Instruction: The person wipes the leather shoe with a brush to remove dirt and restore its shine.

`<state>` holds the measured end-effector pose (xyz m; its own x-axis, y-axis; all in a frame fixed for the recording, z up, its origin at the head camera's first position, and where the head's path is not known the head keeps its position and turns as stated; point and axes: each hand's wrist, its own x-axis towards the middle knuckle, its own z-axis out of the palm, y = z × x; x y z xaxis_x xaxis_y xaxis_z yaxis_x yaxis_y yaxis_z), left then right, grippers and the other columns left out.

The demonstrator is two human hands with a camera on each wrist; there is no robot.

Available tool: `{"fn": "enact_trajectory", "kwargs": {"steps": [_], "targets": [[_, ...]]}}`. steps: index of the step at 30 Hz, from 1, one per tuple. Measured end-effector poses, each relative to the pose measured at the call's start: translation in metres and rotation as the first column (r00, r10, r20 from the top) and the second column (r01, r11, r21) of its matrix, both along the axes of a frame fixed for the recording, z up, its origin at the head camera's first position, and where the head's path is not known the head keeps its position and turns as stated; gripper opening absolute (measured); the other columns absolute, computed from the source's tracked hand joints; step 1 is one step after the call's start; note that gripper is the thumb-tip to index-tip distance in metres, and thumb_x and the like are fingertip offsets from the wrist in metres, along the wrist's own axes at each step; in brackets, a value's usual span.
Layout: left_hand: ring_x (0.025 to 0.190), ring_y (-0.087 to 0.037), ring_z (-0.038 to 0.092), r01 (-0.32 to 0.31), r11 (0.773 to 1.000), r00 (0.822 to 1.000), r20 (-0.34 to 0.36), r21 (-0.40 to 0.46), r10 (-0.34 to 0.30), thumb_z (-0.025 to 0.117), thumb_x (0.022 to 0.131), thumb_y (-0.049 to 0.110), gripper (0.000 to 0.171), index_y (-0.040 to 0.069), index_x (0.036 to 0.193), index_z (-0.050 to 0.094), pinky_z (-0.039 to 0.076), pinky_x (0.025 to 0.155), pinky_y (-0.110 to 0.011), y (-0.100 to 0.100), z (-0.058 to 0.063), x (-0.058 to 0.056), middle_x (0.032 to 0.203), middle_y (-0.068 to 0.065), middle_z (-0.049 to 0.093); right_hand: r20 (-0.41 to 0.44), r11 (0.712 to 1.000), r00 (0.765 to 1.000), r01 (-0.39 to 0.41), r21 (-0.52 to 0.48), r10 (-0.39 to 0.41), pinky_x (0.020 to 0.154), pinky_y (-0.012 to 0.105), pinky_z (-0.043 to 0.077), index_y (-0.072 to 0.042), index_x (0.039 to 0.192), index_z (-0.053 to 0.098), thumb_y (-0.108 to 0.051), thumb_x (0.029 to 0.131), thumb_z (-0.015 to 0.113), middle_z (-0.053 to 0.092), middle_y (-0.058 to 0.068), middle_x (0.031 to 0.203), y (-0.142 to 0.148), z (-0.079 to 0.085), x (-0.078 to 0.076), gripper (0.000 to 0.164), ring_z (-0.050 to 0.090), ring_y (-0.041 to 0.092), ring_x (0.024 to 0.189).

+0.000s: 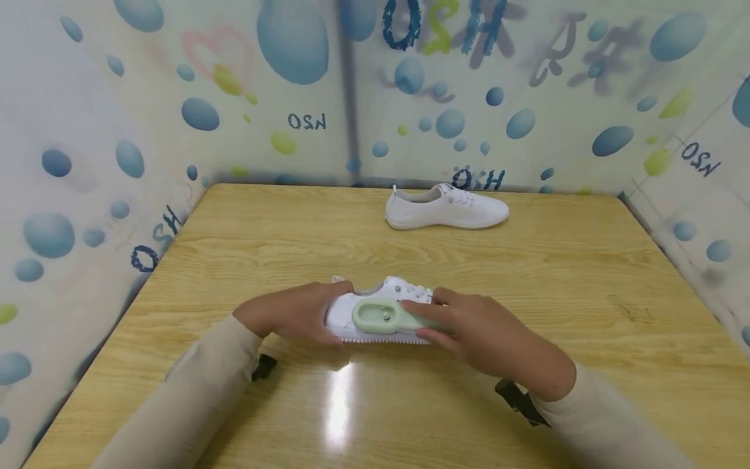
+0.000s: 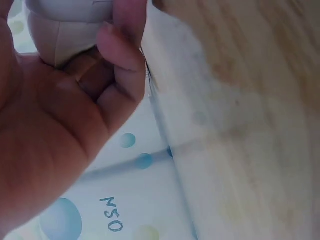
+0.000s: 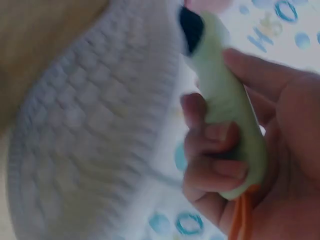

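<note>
A white lace-up shoe (image 1: pixel 341 318) is held near the middle of the table, its toothed sole edge along the front side. My left hand (image 1: pixel 305 314) grips it round the heel, and in the left wrist view the fingers curl at the shoe's heel (image 2: pixel 67 40). My right hand (image 1: pixel 477 326) holds a light green tool (image 1: pixel 366 317) with an oval, recessed head lying over the shoe's side. From the right wrist, the tool's handle (image 3: pixel 225 105) shows an orange loop at its end and a dark face towards the shoe, whose patterned sole (image 3: pixel 85 110) is visible.
A second white shoe (image 1: pixel 448 210) stands at the back of the wooden table (image 1: pixel 281 241), toe to the right. Walls with blue and green spots (image 1: pixel 293 42) rise behind and at both sides of the table.
</note>
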<state>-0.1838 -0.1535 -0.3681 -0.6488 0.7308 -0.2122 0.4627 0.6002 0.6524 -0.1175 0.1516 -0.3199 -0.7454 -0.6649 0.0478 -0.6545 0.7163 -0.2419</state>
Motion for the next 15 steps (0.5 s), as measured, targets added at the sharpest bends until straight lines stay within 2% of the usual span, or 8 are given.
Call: {"fn": "enact_trajectory", "kwargs": {"steps": [4,8,12,15], "targets": [[0.092,-0.013,0.059,0.033,0.999,0.998,0.06,0.035,-0.035,0.09,0.071,0.026,0.061,0.021,0.118,0.052,0.049,0.084,-0.031,0.001,-0.001,-0.001,0.106,0.005,0.062,-0.046,0.998,0.998,-0.05,-0.031,0.048,0.057,0.021,0.041,-0.023,0.14,0.059,-0.033,0.1,0.061,0.06,0.002,0.097,-0.012,-0.011,0.003,0.041,0.046,0.007,0.065],[0.096,-0.013,0.059,0.011,1.0,0.995,0.094,0.026,-0.014,0.09,0.072,0.026,0.063,0.026,0.121,0.051,0.048,0.087,-0.033,0.0,0.0,-0.002,0.109,0.006,0.062,-0.071,0.998,0.997,-0.039,-0.041,0.036,0.057,0.021,0.042,-0.024,0.139,0.06,-0.034,0.1,0.061,0.062,0.003,0.098,-0.015,-0.012,0.005,0.041,0.047,0.006,0.065],[0.097,-0.013,0.058,-0.036,0.999,0.993,0.116,-0.016,0.037,0.088,0.076,0.033,0.065,0.033,0.128,0.049,0.048,0.085,-0.034,-0.003,0.005,0.0,0.111,0.008,0.062,-0.012,1.0,1.0,0.006,-0.012,-0.006,0.057,0.022,0.04,-0.025,0.14,0.059,-0.034,0.1,0.06,0.061,0.001,0.097,-0.005,0.001,0.005,0.041,0.046,0.005,0.065],[0.093,-0.013,0.059,-0.068,0.994,0.994,0.075,-0.081,0.074,0.085,0.077,0.042,0.067,0.036,0.133,0.048,0.048,0.082,-0.033,-0.004,0.011,0.003,0.107,0.007,0.063,0.07,0.997,0.995,0.066,0.034,-0.069,0.058,0.023,0.039,-0.027,0.14,0.058,-0.034,0.1,0.061,0.06,-0.002,0.093,0.007,0.015,0.004,0.041,0.045,0.006,0.066]]}}
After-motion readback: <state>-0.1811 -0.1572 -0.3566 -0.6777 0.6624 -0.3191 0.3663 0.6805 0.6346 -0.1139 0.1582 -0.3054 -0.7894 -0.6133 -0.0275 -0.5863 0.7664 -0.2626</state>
